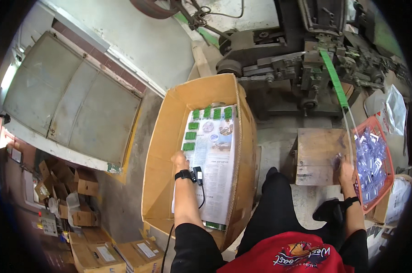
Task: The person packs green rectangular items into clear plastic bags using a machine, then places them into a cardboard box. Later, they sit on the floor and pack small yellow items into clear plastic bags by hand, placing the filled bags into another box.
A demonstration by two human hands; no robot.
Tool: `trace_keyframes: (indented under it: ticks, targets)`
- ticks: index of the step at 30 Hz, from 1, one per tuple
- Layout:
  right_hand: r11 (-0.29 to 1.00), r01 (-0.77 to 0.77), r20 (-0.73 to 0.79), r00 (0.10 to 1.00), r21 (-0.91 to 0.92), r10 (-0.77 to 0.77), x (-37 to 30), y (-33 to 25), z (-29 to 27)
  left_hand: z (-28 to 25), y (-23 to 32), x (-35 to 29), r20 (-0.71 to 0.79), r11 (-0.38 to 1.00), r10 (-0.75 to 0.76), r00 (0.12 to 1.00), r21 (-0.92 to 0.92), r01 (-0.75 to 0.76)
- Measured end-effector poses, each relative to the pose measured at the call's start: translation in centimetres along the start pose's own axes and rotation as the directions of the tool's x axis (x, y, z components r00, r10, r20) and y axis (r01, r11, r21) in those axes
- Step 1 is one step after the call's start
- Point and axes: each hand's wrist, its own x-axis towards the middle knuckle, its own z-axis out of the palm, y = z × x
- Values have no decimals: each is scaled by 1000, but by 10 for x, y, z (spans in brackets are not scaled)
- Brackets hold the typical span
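My left hand (180, 160) reaches into a tall cardboard carton (157, 173), its fingers curled at the newspaper's left edge. Whatever it holds, if anything, is hidden. Just beyond it lies a small green bundle (188, 146); several more line the left and far edges of the newspaper (215, 173). Over on the right, my right hand (346, 172) is closed beside a wooden box (320, 154), at the lower end of a thin pale rail (350, 132). A small clear plastic piece (337, 160) shows at its fingertips. Higher up, a long green row of pieces (334, 79) sits on that rail.
A dark metal machine (301, 82) stands ahead, where the rail comes out. Close to my right arm is a red basket (387, 170) of clear bluish plastic pieces (370, 164). Cardboard boxes (96, 252) stand at lower left. A black cable (203, 193) hangs from my left wrist.
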Motion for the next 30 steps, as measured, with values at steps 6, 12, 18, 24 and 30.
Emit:
trace_keyframes:
  ticks: [6,12,18,24,30]
  targets:
    - [979,193,202,963,-64,-177,2,-1,-19,4,55,26,286,777,624,727,-126,-617]
    - [955,-179,-60,978,235,198,10,35,-57,109,183,-227,544,828,559,626,-326,-456]
    - [126,-66,-5,868,990,497,39,79,-182,178,183,-425,856,834,513,63,-479,-275]
    - [-51,-62,53,986,997,-158,56,-6,-250,221,63,-495,975,985,171,-144,-168,32]
    - [643,289,-98,944,709,-316,106,-9,-233,219,17,-461,986,943,52,157,-100,318]
